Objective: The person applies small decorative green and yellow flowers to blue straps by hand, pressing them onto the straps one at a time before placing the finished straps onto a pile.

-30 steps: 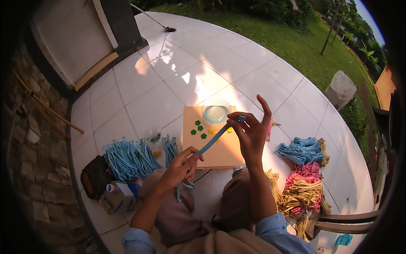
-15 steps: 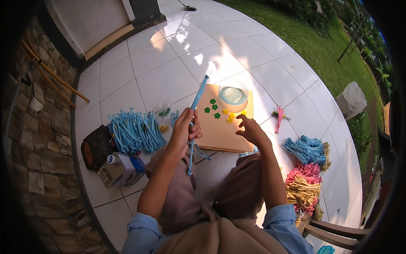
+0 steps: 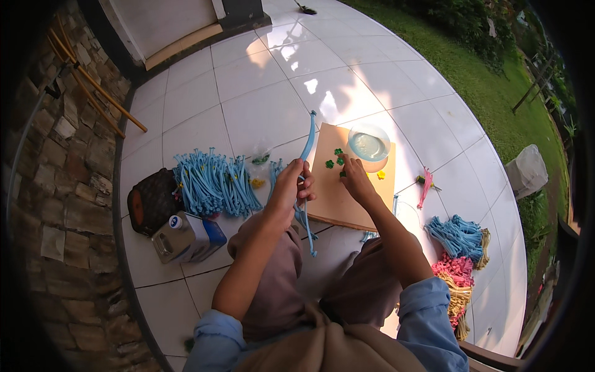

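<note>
While the left hand (image 3: 290,189) wraps its grip around a light-blue strap (image 3: 308,142) jutting above and below it, apparently leaving the right hand (image 3: 358,181) free, the latter's fingers bend beside green flower-shaped pieces (image 3: 330,164) on the tan board (image 3: 334,201) beneath, whether pinching one I cannot tell.

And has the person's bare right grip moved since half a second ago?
Yes: against the flat tan board, the right grip went leftward, from beside the yellow flower-shaped pieces to the green flower-shaped pieces.
</note>
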### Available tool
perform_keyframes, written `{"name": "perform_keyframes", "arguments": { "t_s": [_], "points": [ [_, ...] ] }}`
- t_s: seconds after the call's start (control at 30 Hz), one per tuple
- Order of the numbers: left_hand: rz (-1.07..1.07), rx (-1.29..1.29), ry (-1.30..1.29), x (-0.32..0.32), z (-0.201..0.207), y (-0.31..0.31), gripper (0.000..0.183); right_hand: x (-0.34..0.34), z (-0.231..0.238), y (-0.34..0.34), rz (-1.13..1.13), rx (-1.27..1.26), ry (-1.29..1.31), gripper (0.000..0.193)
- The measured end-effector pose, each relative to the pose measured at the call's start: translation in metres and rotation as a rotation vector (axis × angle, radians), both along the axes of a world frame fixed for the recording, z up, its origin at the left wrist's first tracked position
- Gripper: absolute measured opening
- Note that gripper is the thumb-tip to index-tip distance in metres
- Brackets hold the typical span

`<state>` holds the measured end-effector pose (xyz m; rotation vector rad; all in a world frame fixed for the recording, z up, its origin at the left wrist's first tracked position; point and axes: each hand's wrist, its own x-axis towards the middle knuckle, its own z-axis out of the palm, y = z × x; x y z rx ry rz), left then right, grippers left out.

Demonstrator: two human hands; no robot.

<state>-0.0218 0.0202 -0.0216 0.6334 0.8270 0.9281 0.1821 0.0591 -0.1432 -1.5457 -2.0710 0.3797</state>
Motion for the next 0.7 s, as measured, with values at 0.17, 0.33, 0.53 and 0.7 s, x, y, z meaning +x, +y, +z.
{"name": "perform_keyframes", "arguments": {
  "t_s": [0.17, 0.33, 0.53, 0.7],
  "points": [
    [0.037, 0.02, 0.045, 0.0, 0.009, 0.0, 0.021, -0.002, 0.021, -0.001, 0.019, -0.082, 0.136, 0.062],
    [0.043, 0.132, 0.228, 0.002, 0.008, -0.004, 0.022, -0.025, 0.092, -0.027, 0.069, 0.021, 0.361, 0.064],
    [-0.023, 0.21, 0.281, 0.014, 0.011, -0.006, 0.028, -0.037, 0.131, -0.064, 0.179, 0.266, 0.399, 0.063],
    [0.007, 0.267, 0.266, 0.018, 0.003, -0.005, 0.028, -0.034, 0.139, -0.073, 0.205, 0.304, 0.36, 0.063]
  ]
}}
